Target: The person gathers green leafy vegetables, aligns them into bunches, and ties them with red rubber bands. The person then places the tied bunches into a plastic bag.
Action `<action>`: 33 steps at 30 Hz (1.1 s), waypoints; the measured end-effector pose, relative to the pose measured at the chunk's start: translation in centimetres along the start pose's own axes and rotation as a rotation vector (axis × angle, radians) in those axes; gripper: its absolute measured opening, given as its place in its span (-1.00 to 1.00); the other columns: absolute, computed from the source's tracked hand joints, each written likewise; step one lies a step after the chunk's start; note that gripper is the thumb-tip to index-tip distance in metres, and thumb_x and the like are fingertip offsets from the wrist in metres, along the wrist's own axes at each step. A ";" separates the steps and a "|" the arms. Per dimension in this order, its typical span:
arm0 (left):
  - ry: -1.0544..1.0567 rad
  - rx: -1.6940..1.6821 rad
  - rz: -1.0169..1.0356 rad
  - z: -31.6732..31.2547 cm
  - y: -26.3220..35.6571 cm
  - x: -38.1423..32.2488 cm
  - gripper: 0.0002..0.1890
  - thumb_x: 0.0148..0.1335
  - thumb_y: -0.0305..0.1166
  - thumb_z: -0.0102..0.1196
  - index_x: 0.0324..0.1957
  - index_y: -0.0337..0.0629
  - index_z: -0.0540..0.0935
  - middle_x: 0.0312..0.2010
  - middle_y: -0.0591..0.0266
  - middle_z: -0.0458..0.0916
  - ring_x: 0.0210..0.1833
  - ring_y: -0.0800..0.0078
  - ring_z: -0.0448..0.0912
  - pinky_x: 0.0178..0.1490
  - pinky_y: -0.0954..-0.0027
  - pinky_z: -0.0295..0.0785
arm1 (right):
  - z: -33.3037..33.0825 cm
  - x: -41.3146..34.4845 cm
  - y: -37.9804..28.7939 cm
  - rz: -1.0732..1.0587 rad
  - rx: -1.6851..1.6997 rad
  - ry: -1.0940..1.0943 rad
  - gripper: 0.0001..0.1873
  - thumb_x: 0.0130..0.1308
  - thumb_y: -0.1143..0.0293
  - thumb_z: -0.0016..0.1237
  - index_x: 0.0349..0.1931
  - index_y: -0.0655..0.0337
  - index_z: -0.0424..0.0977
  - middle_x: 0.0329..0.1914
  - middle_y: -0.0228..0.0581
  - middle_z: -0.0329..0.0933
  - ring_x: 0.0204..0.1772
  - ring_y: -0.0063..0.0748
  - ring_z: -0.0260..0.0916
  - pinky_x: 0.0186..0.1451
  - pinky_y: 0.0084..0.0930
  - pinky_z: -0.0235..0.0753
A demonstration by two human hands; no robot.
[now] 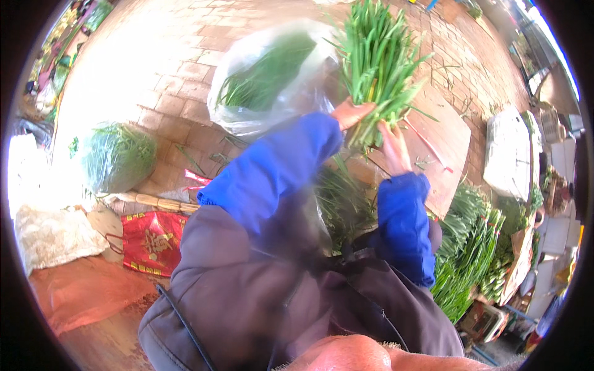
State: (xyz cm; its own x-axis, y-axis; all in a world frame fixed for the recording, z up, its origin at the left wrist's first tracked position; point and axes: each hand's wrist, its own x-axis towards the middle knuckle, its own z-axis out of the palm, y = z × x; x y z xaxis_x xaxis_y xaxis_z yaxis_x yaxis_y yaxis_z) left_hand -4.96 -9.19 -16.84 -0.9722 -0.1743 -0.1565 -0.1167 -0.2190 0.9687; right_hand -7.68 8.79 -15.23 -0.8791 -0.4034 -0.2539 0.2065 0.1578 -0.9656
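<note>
Both of my hands are around a large bunch of long green leafy stalks (378, 60), near its lower end. My left hand (351, 113) grips the bunch from the left side. Against the stalk ends on the right is my right hand (394, 146), its fingers partly hidden by the greens. Left of the bunch, an open clear plastic bag (218, 99) on the paving holds more thin greens (271, 69). Below my hands, loose greens (345, 199) lie in front of my body. A flat board (441, 130) lies to the right, with a red-tipped strip (429, 143) on it.
A filled plastic bag of greens (118, 157), a red bag (155, 241), a whitish sack (58, 236) and a bamboo pole (162, 201) are at left. Bundled greens (473, 246) and a white crate (508, 153) stand at right. Brick paving (185, 102) lies ahead.
</note>
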 end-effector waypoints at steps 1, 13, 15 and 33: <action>0.055 0.095 -0.176 -0.3 -1.0 0.8 -0.33 0.29 -0.02 0.31 0.28 -0.30 0.54 0.11 0.04 0.66 0.11 0.29 0.60 0.27 0.27 0.48 | 0.5 1.2 1.2 0.134 0.012 0.038 -0.53 0.53 0.26 -0.05 0.29 0.39 0.39 0.13 -0.19 0.57 0.14 -0.40 0.47 0.18 -0.45 0.45; 0.135 0.168 -0.385 -7.7 -9.6 5.8 -0.63 0.43 -0.16 0.19 -0.02 -0.33 0.65 -0.27 0.15 0.73 -0.33 0.41 0.70 -0.28 0.34 0.62 | 0.6 -2.9 -1.9 0.322 0.488 -0.037 -0.34 0.48 -0.05 0.01 0.36 0.26 0.30 0.09 -0.10 0.53 0.02 -0.18 0.57 -0.02 -0.18 0.61; 0.130 0.099 -0.354 -7.8 -10.1 6.0 -0.65 0.45 -0.18 0.15 -0.03 -0.33 0.65 -0.27 0.14 0.74 -0.36 0.41 0.71 -0.31 0.36 0.63 | 0.5 -2.2 -1.5 0.342 0.455 -0.038 -0.32 0.46 -0.05 0.05 0.37 0.27 0.29 0.07 -0.10 0.53 0.00 -0.21 0.56 -0.05 -0.19 0.60; 0.081 -0.107 -0.340 -5.5 -6.2 3.5 -0.75 0.39 -0.25 0.20 -0.08 -0.23 0.65 -0.39 0.24 0.69 -0.45 0.44 0.66 -0.47 0.33 0.58 | 2.2 1.8 1.3 0.237 0.439 -0.252 -0.44 0.37 0.03 0.19 0.25 0.14 0.46 0.17 -0.24 0.52 0.17 -0.26 0.50 -0.02 0.02 0.65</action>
State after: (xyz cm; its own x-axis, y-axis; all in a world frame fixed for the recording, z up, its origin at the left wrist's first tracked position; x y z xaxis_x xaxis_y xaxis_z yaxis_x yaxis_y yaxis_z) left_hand -6.54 -13.73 -24.48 -0.8619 -0.1490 -0.4847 -0.4041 -0.3755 0.8341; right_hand -8.06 6.32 -17.09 -0.6678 -0.6141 -0.4206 0.5932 -0.0979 -0.7991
